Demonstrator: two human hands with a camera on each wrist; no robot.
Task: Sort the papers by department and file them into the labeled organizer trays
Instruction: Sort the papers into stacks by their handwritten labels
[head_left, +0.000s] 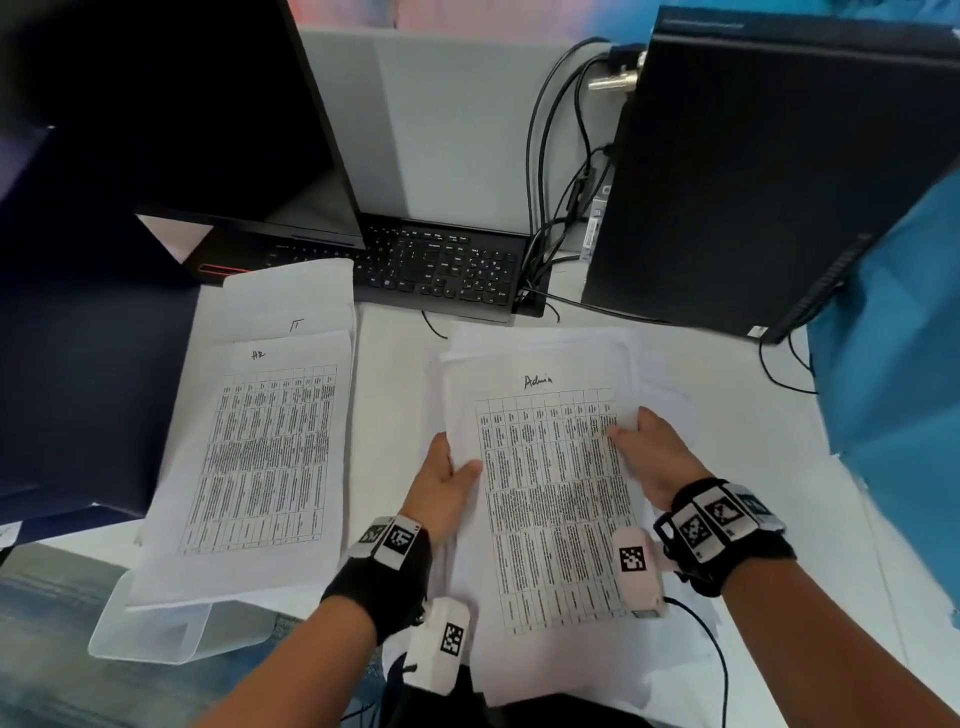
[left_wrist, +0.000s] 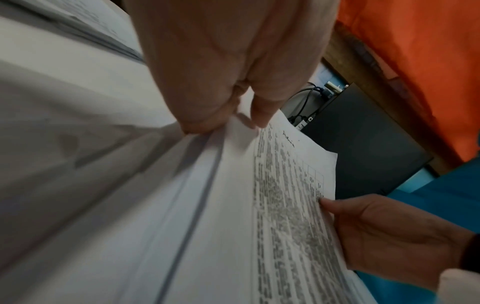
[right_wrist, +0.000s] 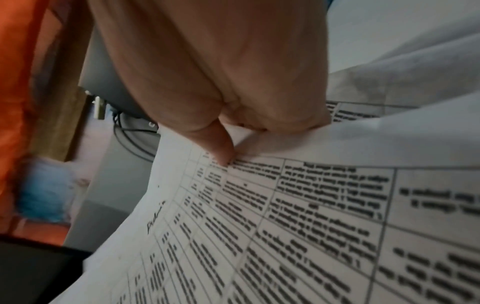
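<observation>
A stack of white papers topped by a table sheet marked "Admin" (head_left: 550, 499) (left_wrist: 285, 185) (right_wrist: 285, 216) is held over the desk in front of me. My left hand (head_left: 447, 475) (left_wrist: 233, 115) pinches its left edge, thumb on top. My right hand (head_left: 647, 447) (right_wrist: 233, 139) pinches the right edge, thumb on the printed table. To the left, a sheet marked "HR" (head_left: 260, 452) lies on top of a sheet marked "IT" (head_left: 291, 306), over a clear plastic tray (head_left: 150, 634).
A black keyboard (head_left: 441, 270) lies behind the papers, with a dark monitor (head_left: 171, 114) at the back left. A black computer tower (head_left: 753, 176) with cables (head_left: 550, 156) stands at the right. Blue cloth (head_left: 898, 338) hangs at the far right.
</observation>
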